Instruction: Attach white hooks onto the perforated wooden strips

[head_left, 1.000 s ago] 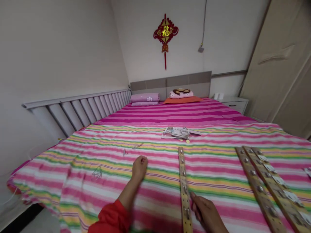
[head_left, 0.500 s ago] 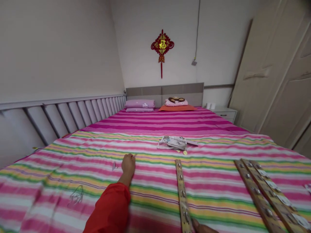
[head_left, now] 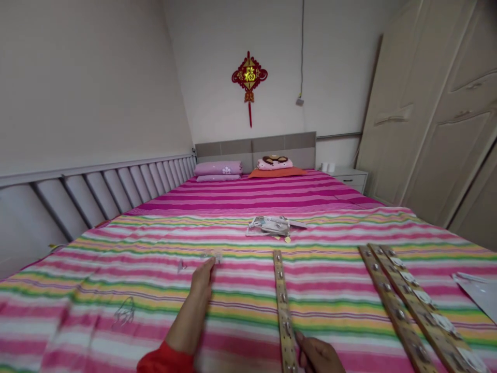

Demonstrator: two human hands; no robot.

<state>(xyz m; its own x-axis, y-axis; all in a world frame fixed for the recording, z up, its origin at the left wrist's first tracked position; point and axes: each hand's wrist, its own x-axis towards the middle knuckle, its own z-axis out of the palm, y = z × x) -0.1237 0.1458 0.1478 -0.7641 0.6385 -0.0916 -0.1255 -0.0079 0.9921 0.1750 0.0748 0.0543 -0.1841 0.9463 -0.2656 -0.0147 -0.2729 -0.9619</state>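
Note:
My left hand point(head_left: 202, 275), below a red sleeve point(head_left: 166, 358), reaches over the striped cloth with its fingers together. Its fingertips touch or lie against a small clear plastic piece point(head_left: 218, 255); what they pinch, if anything, is unclear. Another clear piece point(head_left: 181, 266) lies just left of the hand. A narrow wooden strip point(head_left: 282, 297) with a row of metal clips runs lengthwise in front of me. At its near right edge, my right hand point(head_left: 319, 355) is closed around something thin and dark, mostly hidden by the fingers.
To the right lie more wooden strips point(head_left: 388, 286) with metal clips, some bearing white discs point(head_left: 425, 298). A clear plastic packet point(head_left: 269, 226) rests mid-bed. Thin tangled wire or thread point(head_left: 124, 312) lies left, a white sheet-like item point(head_left: 477, 292) far right. A rail point(head_left: 116, 187) borders the bed's left.
My left hand has shifted slightly, uncovering clear pieces by its fingertips. My right hand has come further into view beside the strip. The camera view has turned a little to the right.

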